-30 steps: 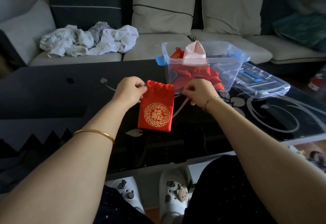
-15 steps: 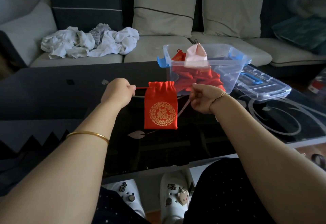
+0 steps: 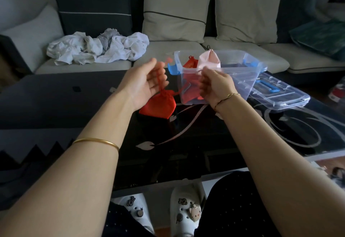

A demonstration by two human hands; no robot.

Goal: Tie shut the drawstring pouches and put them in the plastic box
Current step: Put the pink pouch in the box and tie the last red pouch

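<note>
Under the left hand, red pouch

A single head-worn camera looks forward and down from the person's near side, close over the dark worktop, with the sofa far across.

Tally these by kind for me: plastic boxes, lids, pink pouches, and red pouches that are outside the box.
plastic box: 1
lid: 1
pink pouch: 1
red pouch outside the box: 1
Total: 4
The red pile inside the box overlaps too much to count.
</note>
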